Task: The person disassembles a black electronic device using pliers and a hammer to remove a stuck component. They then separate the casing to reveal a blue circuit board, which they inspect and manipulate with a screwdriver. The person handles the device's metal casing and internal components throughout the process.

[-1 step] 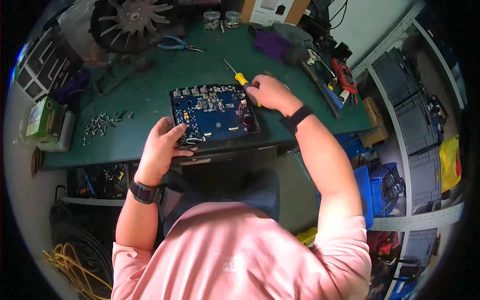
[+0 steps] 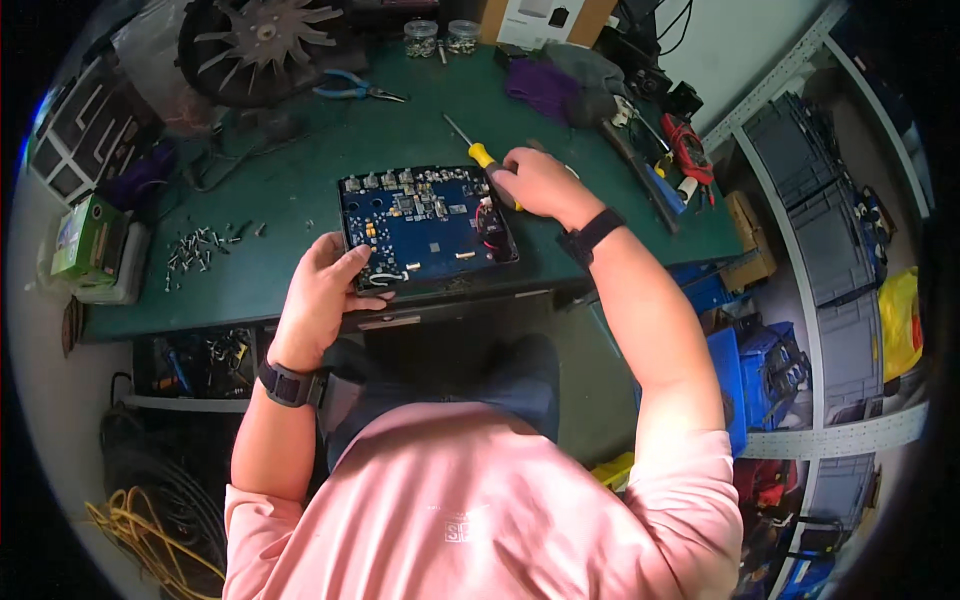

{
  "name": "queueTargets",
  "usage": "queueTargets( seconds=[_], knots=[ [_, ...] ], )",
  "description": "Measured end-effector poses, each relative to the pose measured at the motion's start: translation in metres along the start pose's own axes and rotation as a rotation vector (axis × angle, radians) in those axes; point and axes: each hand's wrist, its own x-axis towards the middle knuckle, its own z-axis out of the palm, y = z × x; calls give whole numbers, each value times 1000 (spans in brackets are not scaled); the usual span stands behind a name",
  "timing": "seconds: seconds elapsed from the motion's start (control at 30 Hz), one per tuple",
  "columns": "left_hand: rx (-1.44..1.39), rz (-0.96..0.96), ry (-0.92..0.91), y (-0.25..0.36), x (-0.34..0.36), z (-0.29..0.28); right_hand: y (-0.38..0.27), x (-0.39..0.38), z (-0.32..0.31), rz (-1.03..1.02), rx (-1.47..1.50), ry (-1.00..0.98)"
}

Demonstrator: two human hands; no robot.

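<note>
A blue circuit board [image 2: 415,238] sits in a shallow black housing near the front edge of the green bench. Connectors line its far side, and a small black part with red wires is at its right end. My left hand [image 2: 328,275] grips the housing's near-left corner, thumb on top and fingers partly beneath. At the far-right corner, my right hand [image 2: 545,187] is closed around a screwdriver [image 2: 482,156] with a yellow and dark handle. Its shaft points away to the far left, clear of the board. Part of the handle is hidden by my fingers.
Loose screws [image 2: 203,247] lie in a pile on the left. Blue-handled pliers [image 2: 352,90] and a fan wheel [image 2: 265,35] are farther back, with small jars [image 2: 421,40]. A hammer [image 2: 637,160] and a red meter [image 2: 688,150] lie to the right. Shelving [image 2: 825,260] stands beyond.
</note>
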Motion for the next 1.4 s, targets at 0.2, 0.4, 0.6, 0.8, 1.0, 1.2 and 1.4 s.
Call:
queueTargets(
  seconds=[0.2,0.4,0.6,0.8,1.0,1.2,1.4],
  knots=[
    [-49,34,-18,-5,-2,-2,12,7,10,-4,-84,105],
    [-39,140,10,-16,-3,-4,40,-17,-31,215,470,36],
    [-19,159,49,-21,-8,-3,37,-120,-78,40,973,370],
    [1,112,62,-9,-7,3,23,-184,-87,-42,909,432],
    [50,92,65,-6,-6,4,-7,-180,-90,-112,810,401],
    [153,99,85,-3,-8,4,-18,-156,-99,-184,689,292],
    [184,108,62,-5,-7,0,-29,-152,-103,-177,646,271]
  ],
)
